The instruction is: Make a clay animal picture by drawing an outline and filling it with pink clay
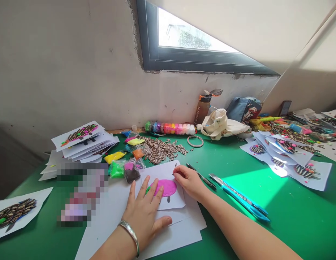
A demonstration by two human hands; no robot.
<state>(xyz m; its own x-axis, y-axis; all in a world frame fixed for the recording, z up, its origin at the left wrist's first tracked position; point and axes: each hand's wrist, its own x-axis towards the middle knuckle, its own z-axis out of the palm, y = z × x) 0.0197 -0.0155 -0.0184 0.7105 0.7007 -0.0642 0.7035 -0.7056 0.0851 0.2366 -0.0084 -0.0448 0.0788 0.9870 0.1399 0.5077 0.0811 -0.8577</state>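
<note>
A white card [164, 171] lies on larger sheets of white paper [108, 216], bearing a flat oval of pink clay [168, 187]. Small dark clay strips [168, 198] sit along the oval's lower edge, and a bit of green clay [148, 190] is at its left end. My left hand [146, 206], with a silver bracelet at the wrist, rests open with fingers spread across the card's left part and the oval. At the card's upper right edge, my right hand [186, 180] is closed in a pinch; what its fingertips hold is too small to name.
Beyond the card lie sunflower seeds [162, 148] and bagged clay [117, 168]. To the right are a black pen [202, 177] and a blue utility knife [238, 196]. Decorated cards [81, 141] are stacked left; others [287, 155] lie right. A bottle [202, 108] stands by the wall.
</note>
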